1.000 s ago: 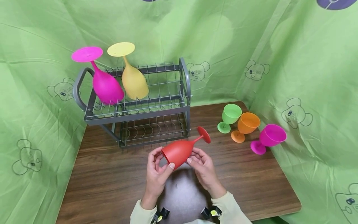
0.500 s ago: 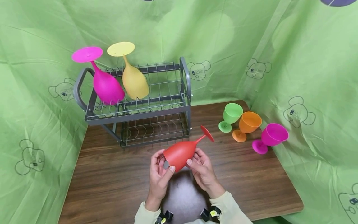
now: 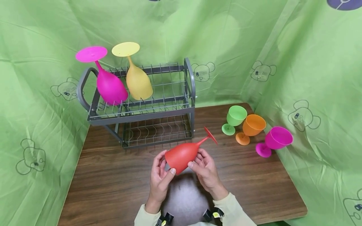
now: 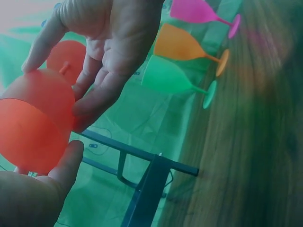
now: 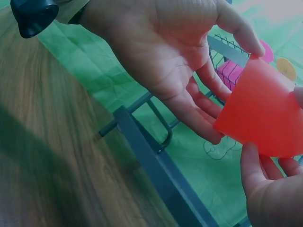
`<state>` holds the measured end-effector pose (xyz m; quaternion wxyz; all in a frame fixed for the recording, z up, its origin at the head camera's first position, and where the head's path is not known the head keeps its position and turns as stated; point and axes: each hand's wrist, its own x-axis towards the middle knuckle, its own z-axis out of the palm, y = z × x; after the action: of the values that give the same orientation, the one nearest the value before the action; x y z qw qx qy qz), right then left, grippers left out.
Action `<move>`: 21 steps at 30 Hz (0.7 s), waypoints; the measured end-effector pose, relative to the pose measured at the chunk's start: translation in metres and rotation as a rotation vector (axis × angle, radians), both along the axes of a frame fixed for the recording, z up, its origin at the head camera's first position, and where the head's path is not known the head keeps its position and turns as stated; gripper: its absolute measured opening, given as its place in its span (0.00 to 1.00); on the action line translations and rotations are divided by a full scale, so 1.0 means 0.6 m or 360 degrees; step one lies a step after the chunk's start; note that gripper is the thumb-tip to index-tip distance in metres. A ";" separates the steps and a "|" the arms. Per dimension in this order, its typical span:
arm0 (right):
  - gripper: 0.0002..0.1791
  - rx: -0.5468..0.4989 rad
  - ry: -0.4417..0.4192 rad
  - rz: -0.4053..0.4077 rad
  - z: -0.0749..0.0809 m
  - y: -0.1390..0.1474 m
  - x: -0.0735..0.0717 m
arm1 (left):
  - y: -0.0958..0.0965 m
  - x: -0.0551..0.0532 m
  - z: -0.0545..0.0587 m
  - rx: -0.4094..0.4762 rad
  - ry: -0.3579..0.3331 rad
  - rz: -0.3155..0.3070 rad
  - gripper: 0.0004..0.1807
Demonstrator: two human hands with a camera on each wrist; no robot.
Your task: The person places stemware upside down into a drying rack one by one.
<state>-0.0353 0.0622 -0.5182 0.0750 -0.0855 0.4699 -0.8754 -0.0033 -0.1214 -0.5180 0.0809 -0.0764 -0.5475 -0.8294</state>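
A red wine glass (image 3: 182, 157) is held above the table's near part, tilted, its rim to the left and its foot up to the right. My left hand (image 3: 160, 180) holds the bowl at the rim, thumb on the near side. My right hand (image 3: 207, 174) grips the bowl toward the stem, thumb in front and fingers behind. In the left wrist view, the glass's open mouth (image 4: 31, 137) faces the camera. The right wrist view shows the bowl (image 5: 265, 113) between both hands.
A grey two-tier dish rack (image 3: 141, 117) stands at the back left. An upside-down magenta glass (image 3: 111, 88) and a yellow glass (image 3: 139, 83) lean on its top tier. Green (image 3: 236, 115), orange (image 3: 254, 125) and magenta goblets (image 3: 278, 138) stand on the wooden table (image 3: 113, 179) at right. Green curtains surround it.
The red glass and both hands have shifted slightly right, and its foot has turned more edge-on. Both hands keep their hold. The rest of the scene shifts a little with the head camera.
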 end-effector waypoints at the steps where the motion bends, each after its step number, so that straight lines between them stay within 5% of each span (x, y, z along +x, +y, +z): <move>1: 0.32 0.0012 0.0014 -0.0007 0.002 -0.001 -0.001 | -0.002 0.000 0.001 -0.0002 0.0010 -0.0007 0.39; 13: 0.34 0.0133 0.0275 -0.0041 0.042 -0.002 -0.018 | -0.033 -0.006 0.008 -0.0104 0.0200 0.0065 0.35; 21: 0.37 0.0258 0.0394 -0.0058 0.088 0.020 -0.036 | -0.082 -0.016 0.010 -0.0268 0.0055 0.0340 0.30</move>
<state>-0.0570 0.0742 -0.4653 0.0073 -0.1779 0.5461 -0.8186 -0.0131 -0.1706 -0.5120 0.1714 -0.0383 -0.6187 -0.7657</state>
